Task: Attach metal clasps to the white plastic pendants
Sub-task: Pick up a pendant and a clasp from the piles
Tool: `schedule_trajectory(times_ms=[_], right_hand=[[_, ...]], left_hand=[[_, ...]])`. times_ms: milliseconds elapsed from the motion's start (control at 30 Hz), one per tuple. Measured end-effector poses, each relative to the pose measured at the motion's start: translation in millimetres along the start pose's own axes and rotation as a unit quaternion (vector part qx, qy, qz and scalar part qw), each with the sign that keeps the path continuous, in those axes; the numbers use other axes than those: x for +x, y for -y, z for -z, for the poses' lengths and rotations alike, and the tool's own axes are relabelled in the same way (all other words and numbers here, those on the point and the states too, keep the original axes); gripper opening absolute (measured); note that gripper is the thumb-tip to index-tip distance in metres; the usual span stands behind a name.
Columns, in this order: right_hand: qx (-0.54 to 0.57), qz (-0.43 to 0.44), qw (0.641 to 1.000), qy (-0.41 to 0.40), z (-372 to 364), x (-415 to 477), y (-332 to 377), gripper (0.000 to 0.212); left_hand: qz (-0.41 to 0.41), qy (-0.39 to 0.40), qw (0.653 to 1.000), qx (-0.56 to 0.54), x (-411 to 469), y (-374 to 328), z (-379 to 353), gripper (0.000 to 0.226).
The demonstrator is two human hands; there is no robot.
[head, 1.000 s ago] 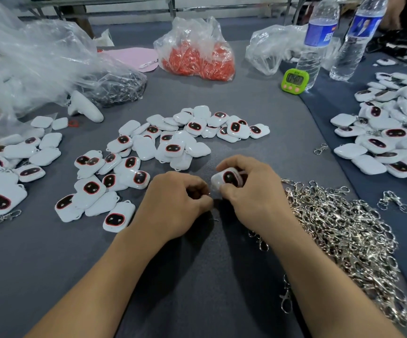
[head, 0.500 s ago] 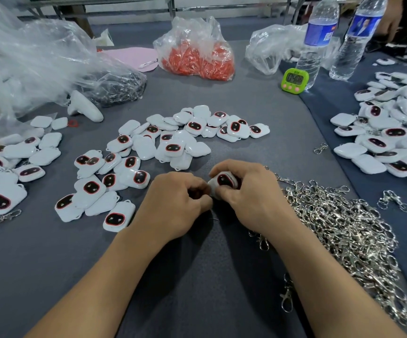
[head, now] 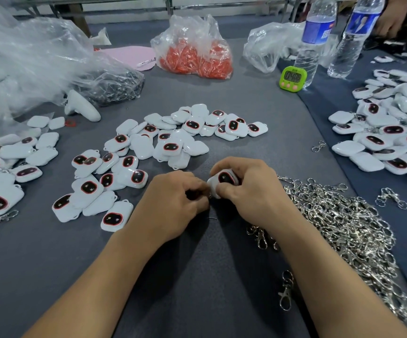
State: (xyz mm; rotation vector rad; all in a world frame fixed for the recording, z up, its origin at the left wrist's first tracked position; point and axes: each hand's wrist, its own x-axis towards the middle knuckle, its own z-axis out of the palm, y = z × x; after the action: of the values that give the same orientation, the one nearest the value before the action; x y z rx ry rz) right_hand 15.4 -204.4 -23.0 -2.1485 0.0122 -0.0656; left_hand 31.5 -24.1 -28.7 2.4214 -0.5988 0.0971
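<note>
My right hand (head: 251, 191) grips a white plastic pendant (head: 222, 180) with a dark, red-rimmed face, just above the grey table (head: 197, 276). My left hand (head: 173, 201) is curled right beside it, fingertips pinching something small at the pendant's lower corner; only a glint of metal shows there. A big heap of metal clasps (head: 344, 228) lies to the right of my right wrist. Loose pendants (head: 163, 140) are scattered beyond both hands.
More pendants lie at the left edge (head: 4, 167) and far right (head: 393, 132). At the back are plastic bags, one with red pieces (head: 195, 57), a green timer (head: 292, 78) and two water bottles (head: 312, 37). A single clasp (head: 286, 291) lies near my right forearm.
Both hands stay together at the same spot. The pendant in my right hand has turned slightly and shifted a little toward my left hand.
</note>
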Motion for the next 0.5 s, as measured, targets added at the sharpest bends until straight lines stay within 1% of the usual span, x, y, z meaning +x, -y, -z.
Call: schedule_trajectory(times_ms=[233,500], right_hand=[[-0.019,-0.001,1.000,0.005,1.9,-2.1,2.9,0.020],[-0.003,-0.016,1.000,0.022,5.9,-1.5,1.8,0.015]], left_hand=[[-0.022,-0.037,0.998,0.051,-4.6,-5.1,-2.4,0.012],[0.027,-0.051,0.998,0.032,-5.3,-6.2,-4.9,0.012]])
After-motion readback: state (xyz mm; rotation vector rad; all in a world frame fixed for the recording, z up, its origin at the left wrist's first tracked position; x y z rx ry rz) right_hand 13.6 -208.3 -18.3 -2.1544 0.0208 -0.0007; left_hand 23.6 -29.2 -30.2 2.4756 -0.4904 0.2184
